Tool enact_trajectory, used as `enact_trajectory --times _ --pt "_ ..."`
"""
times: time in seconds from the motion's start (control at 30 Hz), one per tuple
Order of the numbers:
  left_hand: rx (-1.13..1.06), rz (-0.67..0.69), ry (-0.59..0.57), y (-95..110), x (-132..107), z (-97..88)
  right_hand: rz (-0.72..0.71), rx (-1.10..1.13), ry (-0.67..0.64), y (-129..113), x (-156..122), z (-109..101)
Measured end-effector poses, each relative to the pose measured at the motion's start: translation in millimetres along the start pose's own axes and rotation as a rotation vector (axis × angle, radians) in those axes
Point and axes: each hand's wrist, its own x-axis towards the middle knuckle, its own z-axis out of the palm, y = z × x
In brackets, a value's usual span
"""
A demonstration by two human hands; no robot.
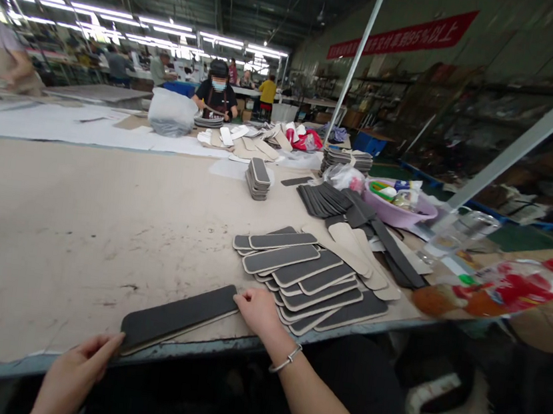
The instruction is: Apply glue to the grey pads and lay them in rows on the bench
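Note:
A long dark grey strip (180,316) with rounded corners lies at the table's front edge, with a pale layer showing under its near side. My left hand (83,364) pinches its left end between thumb and fingers. At the strip's right end, my right hand (256,309) grips the corner with curled fingers; a silver bangle sits on that wrist. Just right of this hand spreads a loose pile of similar grey, pale-edged strips (318,299). Several bare beige pieces (352,250) lie behind that pile.
A neat stack of grey strips (258,179) stands mid-table, with dark pieces (325,201) to its right. A lilac basin (396,214), a clear cup (462,236) and a red-capped bottle (513,286) line the right side. Across the table, a masked person (217,95) works near a white bag (172,113).

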Motion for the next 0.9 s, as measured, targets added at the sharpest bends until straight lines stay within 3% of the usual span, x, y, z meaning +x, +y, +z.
enact_trajectory --times 0.1,0.4,0.9 --pt "-0.006 -0.04 -0.069 2 3 4.1 0.004 -0.071 -0.018 2 3 2" --pt "0.004 -0.077 -0.114 24 -11 1.4 0.009 -0.192 -0.115 3 -1 0" --pt "0.001 -0.112 -0.164 16 -11 5.6 0.01 -0.281 -0.147 8 0 1"
